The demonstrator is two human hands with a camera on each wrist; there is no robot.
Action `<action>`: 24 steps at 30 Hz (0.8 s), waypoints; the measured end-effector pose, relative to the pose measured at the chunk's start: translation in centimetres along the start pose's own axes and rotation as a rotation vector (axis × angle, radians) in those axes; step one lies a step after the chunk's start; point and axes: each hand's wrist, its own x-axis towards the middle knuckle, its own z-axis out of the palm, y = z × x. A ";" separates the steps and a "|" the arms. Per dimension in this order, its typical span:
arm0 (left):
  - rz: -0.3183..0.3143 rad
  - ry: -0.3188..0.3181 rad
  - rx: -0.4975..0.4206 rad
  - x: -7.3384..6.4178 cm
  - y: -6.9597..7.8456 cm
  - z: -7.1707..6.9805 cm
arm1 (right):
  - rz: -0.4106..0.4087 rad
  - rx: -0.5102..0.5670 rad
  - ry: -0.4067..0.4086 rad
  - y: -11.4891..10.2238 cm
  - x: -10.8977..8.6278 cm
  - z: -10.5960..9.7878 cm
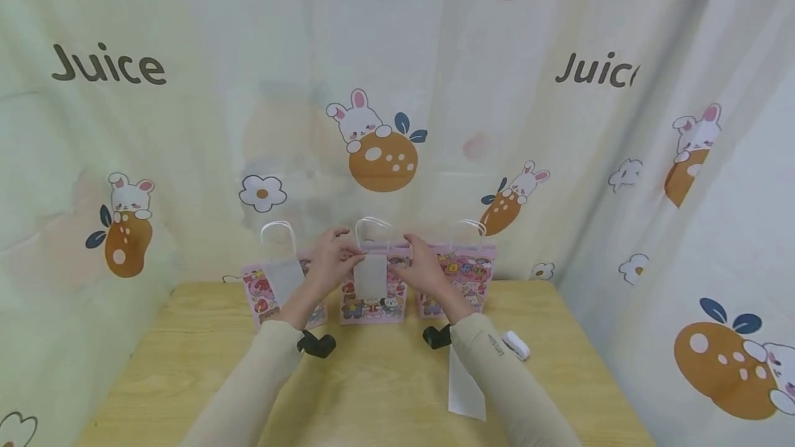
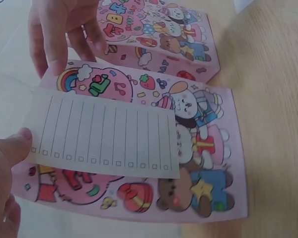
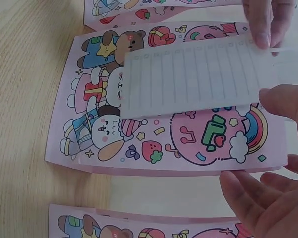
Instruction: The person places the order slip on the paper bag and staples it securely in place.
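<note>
A pink cartoon paper bag [image 1: 395, 309] with a white twisted handle stands in the middle of the row. Over its front lies a sheet of lined checklist paper [image 2: 102, 136], the little boxes running along one side. My left hand [image 1: 332, 261] pinches the sheet's upper left corner at the bag's top, thumb in front. On the other side, my right hand [image 1: 427, 269] is spread at the bag's upper right. Its thumb [image 3: 280, 101] touches near the sheet's other top corner, while the other fingers [image 3: 238, 191] lie loosely beside the bag's side.
Matching bags stand on both sides: a left bag [image 1: 257, 288] with a pale sheet on its front, and a right bag [image 1: 475, 274]. On the table [image 1: 366, 392] lie a white strip of paper [image 1: 464, 388] and a small white object [image 1: 516, 345]. A printed curtain [image 1: 217, 123] hangs close behind.
</note>
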 end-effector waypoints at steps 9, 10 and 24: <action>-0.158 -0.059 -0.062 -0.1 -0.3 1.4 | -0.003 -0.002 0.016 0.1 0.3 0.3; -0.156 -0.047 -0.071 -0.4 -0.3 1.6 | -0.001 -0.006 0.023 0.2 0.2 0.6; -0.136 0.044 -0.119 -2.4 1.6 1.5 | -0.075 -0.065 0.130 1.4 -0.7 1.4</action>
